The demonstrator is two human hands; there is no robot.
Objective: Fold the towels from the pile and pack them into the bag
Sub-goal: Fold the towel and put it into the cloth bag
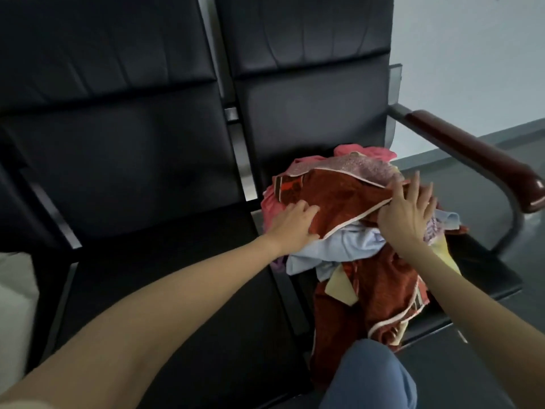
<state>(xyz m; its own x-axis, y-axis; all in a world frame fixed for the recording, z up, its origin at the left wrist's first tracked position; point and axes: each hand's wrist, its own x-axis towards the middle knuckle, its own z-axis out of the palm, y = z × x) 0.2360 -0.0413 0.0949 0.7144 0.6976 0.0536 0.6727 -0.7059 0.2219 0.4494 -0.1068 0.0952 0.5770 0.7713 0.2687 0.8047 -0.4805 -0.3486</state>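
Observation:
A heap of towels (365, 231) lies on the right-hand black seat: pink and lilac ones at the back, a rust-red towel (342, 199) with a cream border on top, a pale blue one (333, 252) under it, more rust-red cloth hanging over the seat's front. My left hand (292, 224) rests on the rust-red towel's left edge with fingers bent over the cloth. My right hand (408, 211) lies on its right corner, fingers spread and straight, thumb at the cream border. A white shape (14, 305) at the left edge may be the bag; I cannot tell.
The towels sit on a row of black padded seats (165, 261); the left seat is bare. A dark red wooden armrest (472, 154) on a metal frame stands right of the pile. My knee in blue jeans (371, 376) is near the seat's front. Grey floor lies at the right.

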